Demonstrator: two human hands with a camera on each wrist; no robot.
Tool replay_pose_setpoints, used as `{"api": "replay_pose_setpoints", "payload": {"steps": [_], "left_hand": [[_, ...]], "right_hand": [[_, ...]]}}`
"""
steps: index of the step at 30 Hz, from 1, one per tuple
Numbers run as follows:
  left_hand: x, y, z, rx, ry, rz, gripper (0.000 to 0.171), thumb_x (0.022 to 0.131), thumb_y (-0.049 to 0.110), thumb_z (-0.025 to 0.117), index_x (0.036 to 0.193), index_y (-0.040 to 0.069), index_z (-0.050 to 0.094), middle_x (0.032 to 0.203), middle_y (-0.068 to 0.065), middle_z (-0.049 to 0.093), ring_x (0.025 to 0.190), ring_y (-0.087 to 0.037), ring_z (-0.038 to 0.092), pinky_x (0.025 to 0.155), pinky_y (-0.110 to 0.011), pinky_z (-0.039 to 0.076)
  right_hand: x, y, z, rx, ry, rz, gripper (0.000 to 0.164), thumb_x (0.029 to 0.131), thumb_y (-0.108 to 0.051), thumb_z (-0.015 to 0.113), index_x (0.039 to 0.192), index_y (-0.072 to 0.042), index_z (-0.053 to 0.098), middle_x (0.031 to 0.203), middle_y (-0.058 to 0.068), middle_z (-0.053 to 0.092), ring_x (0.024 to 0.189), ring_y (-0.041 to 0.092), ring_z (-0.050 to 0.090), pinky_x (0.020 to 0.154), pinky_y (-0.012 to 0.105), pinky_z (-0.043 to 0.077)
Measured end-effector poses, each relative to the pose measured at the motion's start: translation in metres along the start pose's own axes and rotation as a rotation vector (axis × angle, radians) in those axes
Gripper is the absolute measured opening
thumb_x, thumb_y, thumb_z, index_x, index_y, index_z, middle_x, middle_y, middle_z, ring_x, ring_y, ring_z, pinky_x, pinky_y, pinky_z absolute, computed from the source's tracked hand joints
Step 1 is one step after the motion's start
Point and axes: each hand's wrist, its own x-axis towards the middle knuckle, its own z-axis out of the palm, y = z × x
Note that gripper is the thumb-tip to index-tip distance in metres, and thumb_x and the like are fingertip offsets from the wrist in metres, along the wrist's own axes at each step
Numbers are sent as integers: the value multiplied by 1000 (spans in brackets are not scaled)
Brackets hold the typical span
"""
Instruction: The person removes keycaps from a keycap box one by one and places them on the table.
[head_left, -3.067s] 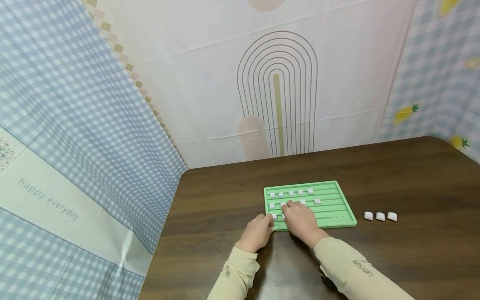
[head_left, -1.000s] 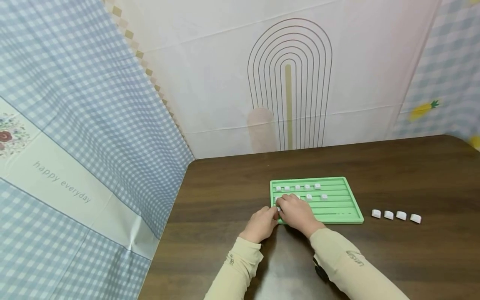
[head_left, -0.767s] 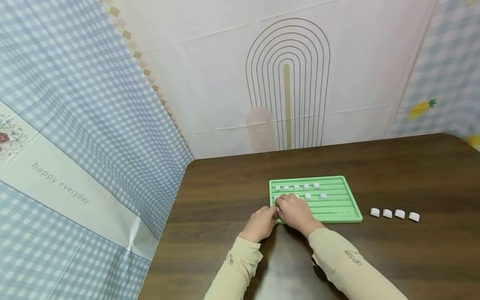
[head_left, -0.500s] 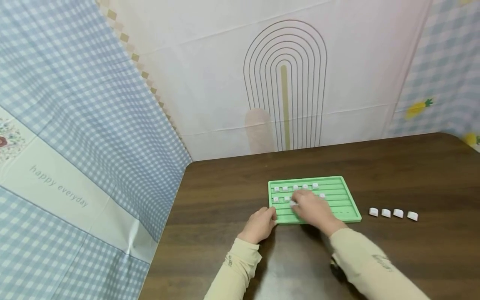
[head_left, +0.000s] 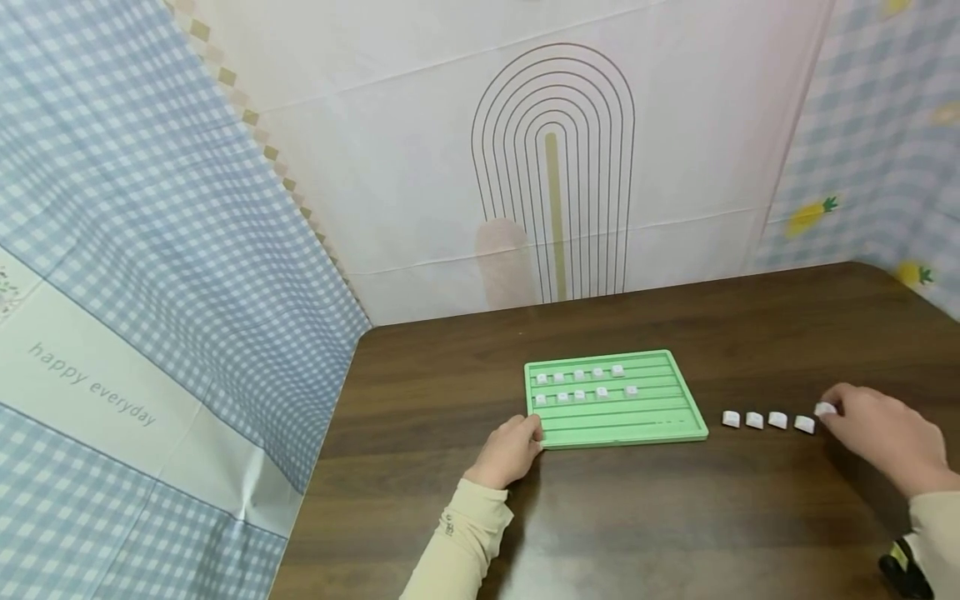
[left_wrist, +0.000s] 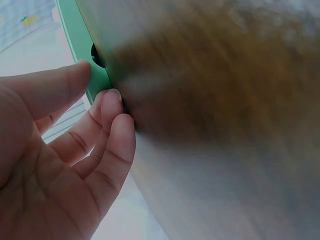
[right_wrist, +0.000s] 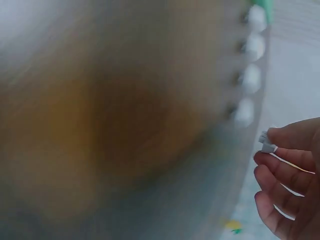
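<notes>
Keycap (head_left: 825,408), white, small and blocky, pinched in our right hand (head_left: 888,433) just beside four similar caps (head_left: 777,420); our left hand (head_left: 508,450) grips the ridged green tray's (head_left: 637,434) corner.

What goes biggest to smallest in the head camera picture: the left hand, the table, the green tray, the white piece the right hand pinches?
Largest to smallest, as they look there:
1. Table
2. Green tray
3. Left hand
4. White piece in the right hand
</notes>
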Motion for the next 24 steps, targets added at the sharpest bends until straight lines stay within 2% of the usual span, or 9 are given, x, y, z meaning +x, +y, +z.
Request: {"api": "replay_pose_setpoints", "payload": {"steps": [5, 10, 13, 17, 19, 24], "left_hand": [[0, 1, -2, -8, -11, -11, 7, 85, 9, 62, 87, 6, 56, 81, -8, 59, 69, -17, 53, 56, -25, 46], [0, 1, -2, -19, -25, -27, 6, 86, 9, 61, 87, 7, 56, 82, -8, 59, 70, -17, 53, 57, -26, 46], [0, 1, -3, -18, -22, -35, 6, 85, 9, 61, 87, 7, 56, 82, -8, 59, 70, -17, 53, 58, -26, 46], [-2, 1, -3, -26, -27, -46, 6, 86, 9, 61, 87, 7, 56, 82, -7, 59, 69, -16, 53, 57, -25, 45], [-2, 1, -3, -29, -29, -49, 6, 85, 9, 62, 86, 8, 56, 81, -7, 59, 68, -16, 52, 57, -25, 45], [0, 1, -2, -19, -28, -40, 6, 85, 9, 62, 86, 8, 56, 81, -7, 59, 68, -16, 52, 56, -25, 44]], "right_hand": [[-1, 19, 14, -5, -43, 10, 28, 82, -12, 57, 98, 12, 56, 91, 34, 58, 76, 44, 54, 59, 57, 42], [2, 8, 13, 5, -9, 10, 39, 80, -11, 61, 107, 15, 50, 102, 39, 51, 85, 51, 49, 64, 63, 41], [7, -17, 2, 20, 22, -39, 49, 80, -14, 62, 117, 13, 44, 112, 41, 44, 92, 54, 46, 65, 65, 42], [19, -65, -4, 55, 52, -212, 45, 83, -19, 61, 120, 3, 50, 119, 36, 50, 95, 50, 52, 62, 59, 46], [26, -91, 1, 78, 59, -299, 39, 85, -19, 60, 118, -1, 55, 118, 31, 56, 97, 46, 54, 62, 57, 48], [41, -145, 28, 130, 29, -379, 33, 86, -17, 60, 115, -3, 60, 116, 25, 61, 100, 41, 56, 70, 59, 49]]}}
